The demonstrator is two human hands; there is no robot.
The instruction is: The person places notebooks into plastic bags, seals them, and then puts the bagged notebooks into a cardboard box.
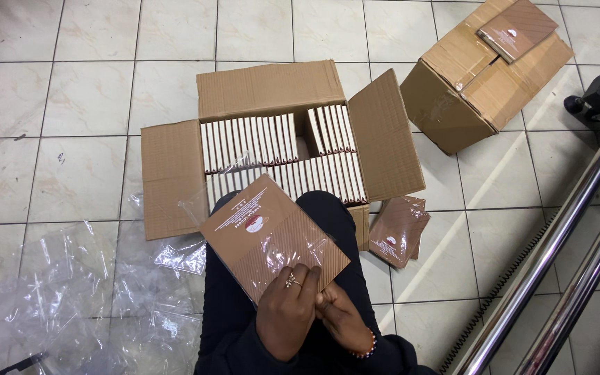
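1. I see the left hand [287,312] with fingers closed over the near corner of a brown booklet [272,232] in clear wrap, held over the lap.
2. The right hand [345,321] pinches the same corner from beneath.
3. An open carton [175,173] of like booklets sits on the floor just beyond.

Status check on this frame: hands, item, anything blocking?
Left hand and right hand both grip brown booklet in clear wrap. Open box ahead. Nothing blocking.
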